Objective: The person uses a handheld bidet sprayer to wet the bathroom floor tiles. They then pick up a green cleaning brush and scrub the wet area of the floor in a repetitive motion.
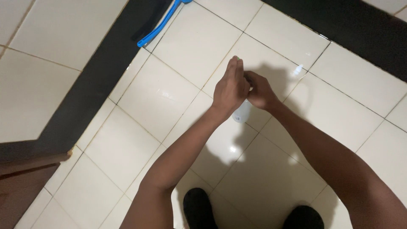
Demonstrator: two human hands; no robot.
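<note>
Both hands are up together over the floor: left hand [231,87] with fingers straight and closed flat over something, right hand [259,91] curled tight against it. A pale white bottle [242,113] pokes out below them, mostly hidden, so I can't tell which hand really holds it. If the grip's loose, I'd guess it slips and drops on the hard glossy tile floor [169,89]. Blue plastic tool [159,25] lies upper left on a dark strip [91,89]. Black shoes [199,208] at the bottom.

Both hands [246,89] around white bottle [241,113]
</note>
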